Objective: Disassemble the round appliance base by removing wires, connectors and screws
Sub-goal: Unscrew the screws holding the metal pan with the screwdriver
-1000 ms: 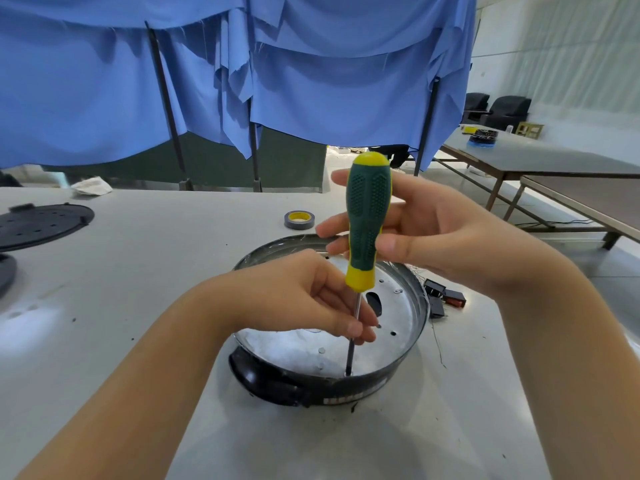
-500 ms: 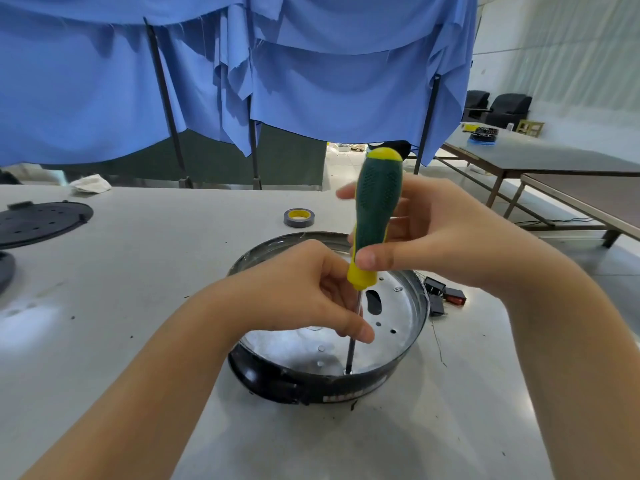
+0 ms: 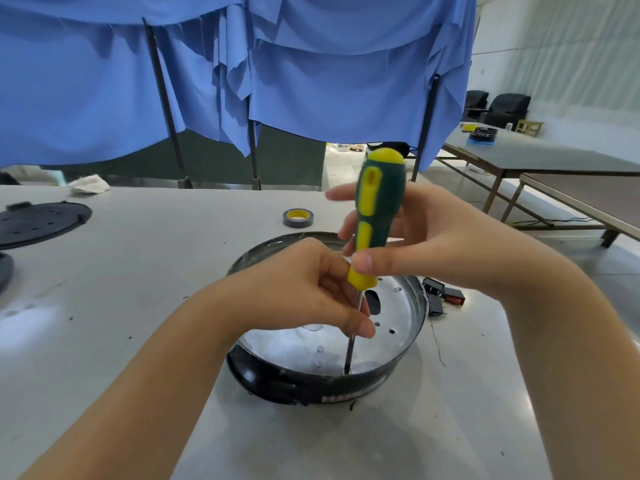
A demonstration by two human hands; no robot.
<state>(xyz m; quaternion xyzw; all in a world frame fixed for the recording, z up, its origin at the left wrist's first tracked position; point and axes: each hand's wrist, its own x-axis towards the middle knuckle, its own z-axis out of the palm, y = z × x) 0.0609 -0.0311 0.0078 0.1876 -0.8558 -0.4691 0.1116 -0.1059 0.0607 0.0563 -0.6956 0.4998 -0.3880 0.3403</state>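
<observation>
Turned since a moment ago, the green-and-yellow screwdriver (image 3: 377, 216) now shows a yellow inlay strip on its handle where half a second earlier the textured green face pointed at the camera; its tip remains planted at the same spot inside the round appliance base (image 3: 325, 344). That base, a shallow black-rimmed pan with a shiny metal floor, sits on the pale grey table (image 3: 138, 271) directly under both hands. The right hand (image 3: 426, 244) holds the handle, thumb pressed across its lower yellow collar and the fingers curled loosely behind it, the index finger extended past the far side. The left hand (image 3: 311, 289) is curled low over the base, thumb and fingertips pinching the steel shaft just beneath the handle. The shaft runs nearly upright down to the near part of the metal floor, where the tip meets a small hole or screw head; which of the two cannot be told. Small holes dot the floor around it. Just beyond the base's right rim lie small black connectors (image 3: 436, 296), one with a red face. Behind the base rests a roll of grey tape (image 3: 298, 218) with a yellow core. Far to the base's left lies a black perforated disc (image 3: 38, 225). Blue cloth (image 3: 311, 71) hangs behind the table.
</observation>
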